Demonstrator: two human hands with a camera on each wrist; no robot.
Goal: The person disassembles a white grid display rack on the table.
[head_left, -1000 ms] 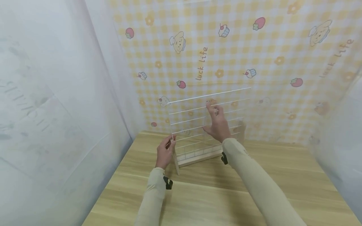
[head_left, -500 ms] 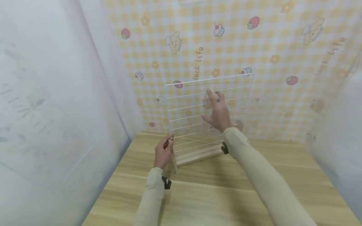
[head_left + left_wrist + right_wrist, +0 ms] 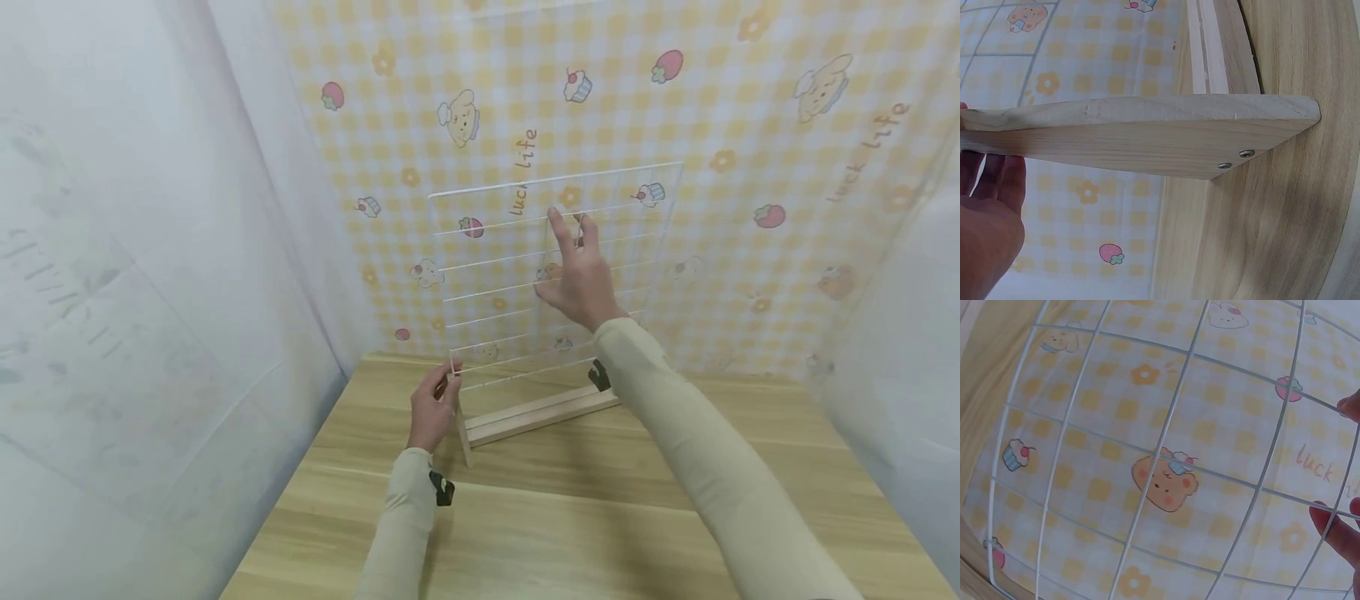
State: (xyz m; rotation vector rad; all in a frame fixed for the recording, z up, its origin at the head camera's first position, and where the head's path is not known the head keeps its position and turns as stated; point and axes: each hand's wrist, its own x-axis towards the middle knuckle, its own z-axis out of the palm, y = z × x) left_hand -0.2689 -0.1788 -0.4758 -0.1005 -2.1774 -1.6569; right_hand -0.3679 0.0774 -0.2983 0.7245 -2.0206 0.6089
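A white wire grid panel stands above a pale wooden stand, its lowest visible wires over the stand's two long bars. My right hand grips the panel near its middle, and in the right wrist view my fingertips show at the wires by the right edge. With my left hand I pinch the upper end of the stand's left side piece. The left wrist view shows that side board with two screws near its foot. The stand's right end is hidden behind my right arm.
The stand sits on a wood-grain table. Behind it hangs a yellow checked cloth with cartoon prints, and a pale sheet covers the left side. Each sleeve carries a small black clip near the wrist.
My right hand has moved up with the wire grid panel, whose top edge is now clearly higher above the stand. My left hand stays at the stand's left side piece.
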